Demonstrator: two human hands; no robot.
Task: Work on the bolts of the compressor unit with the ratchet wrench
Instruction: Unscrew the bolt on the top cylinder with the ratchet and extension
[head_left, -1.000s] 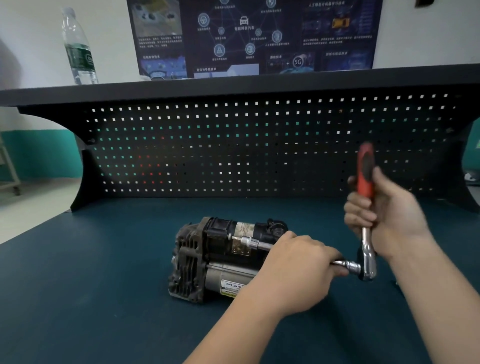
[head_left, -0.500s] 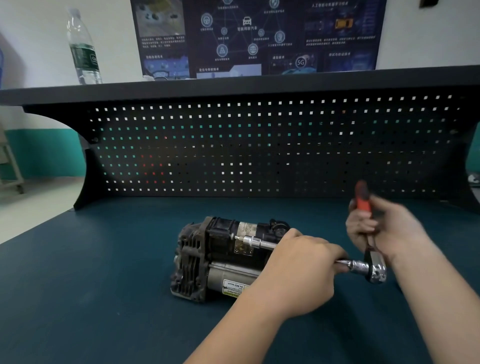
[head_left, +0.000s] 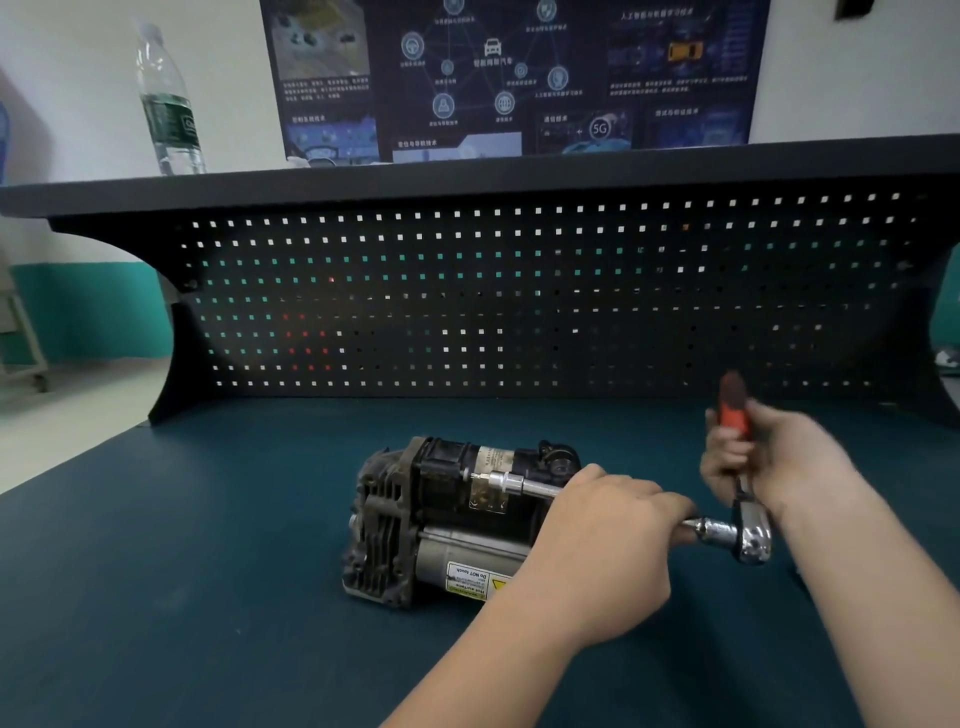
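A dirty black and grey compressor unit (head_left: 441, 519) lies on its side on the dark teal bench top (head_left: 208, 571). A chrome extension bar with a socket (head_left: 511, 483) runs from the unit's upper body rightward to the ratchet wrench head (head_left: 750, 538). My left hand (head_left: 608, 540) is wrapped round the extension bar between the unit and the ratchet head, hiding its middle. My right hand (head_left: 763, 457) grips the wrench's red handle (head_left: 732, 410), which points up and slightly left; it is motion-blurred. The bolt under the socket tip is too small to make out.
A black perforated back panel (head_left: 519, 301) rises behind the bench, with a shelf (head_left: 467, 176) on top. A clear water bottle (head_left: 169, 104) stands on the shelf at the left. A dark poster (head_left: 509, 78) hangs on the wall.
My right hand swung the red handle down from upright a second ago and it now sits slightly higher again than half a second ago. The left hand and compressor stayed put.
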